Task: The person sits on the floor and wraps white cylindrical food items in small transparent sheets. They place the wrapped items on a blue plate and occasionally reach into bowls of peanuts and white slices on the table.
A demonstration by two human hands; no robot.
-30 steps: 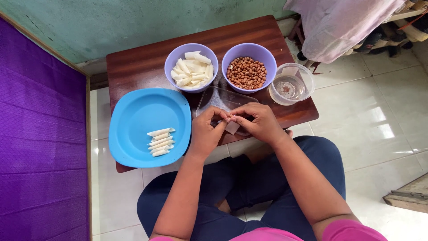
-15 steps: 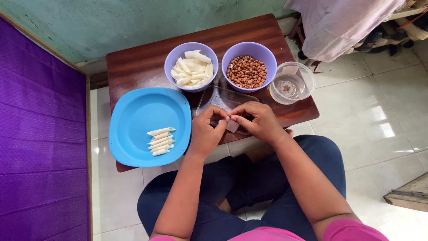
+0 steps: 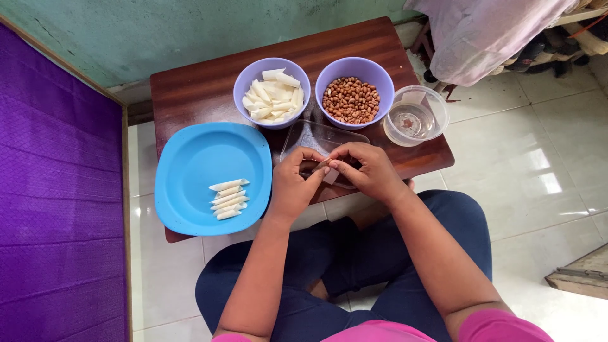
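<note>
My left hand (image 3: 296, 180) and my right hand (image 3: 367, 170) meet over the front edge of a low brown table (image 3: 190, 88). Together their fingertips pinch a small pale wrapper piece (image 3: 330, 175); what is inside it is hidden. Under the hands lies a clear flat lid or tray (image 3: 316, 136). A blue plate (image 3: 196, 158) at the left carries several rolled white pieces (image 3: 228, 197). Behind the hands stand a lilac bowl of white wrapper pieces (image 3: 271, 95) and a lilac bowl of peanuts (image 3: 353, 100).
A clear round tub with a little water (image 3: 415, 117) stands at the table's right. A purple panel (image 3: 57, 209) runs along the left. Pale cloth (image 3: 487, 31) hangs at the top right. White floor tiles surround my crossed legs.
The hands stay together at the table's front, with only small finger movements on the wrapper piece. Nothing else has shifted.
</note>
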